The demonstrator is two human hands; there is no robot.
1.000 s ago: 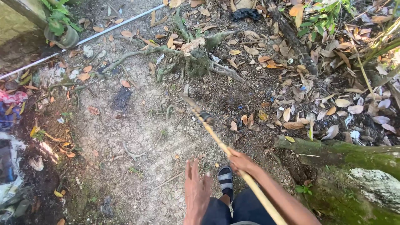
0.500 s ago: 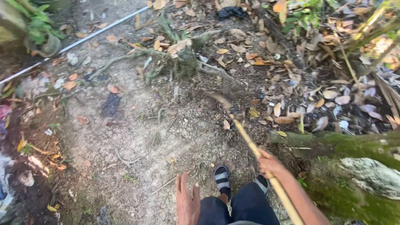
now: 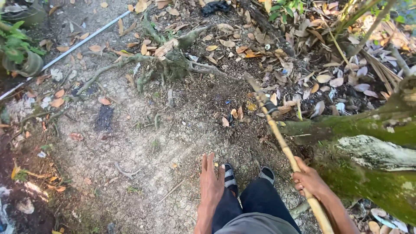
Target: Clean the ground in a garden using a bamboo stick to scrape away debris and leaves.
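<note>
While the right hand (image 3: 308, 181) is clenched low on the long bamboo stick (image 3: 284, 149), which slants from lower right toward the frame's centre, the left hand (image 3: 211, 184) hangs released; the stick looks stiff, light, best gripped mid-shaft.

The person wears dark navy trousers (image 3: 251, 203) with a grey hem of a top (image 3: 255, 224) just above them, black sandals (image 3: 229, 175) with pale grey straps across the feet, and both hands (image 3: 211, 182) and forearms are bare, without sleeves.
</note>
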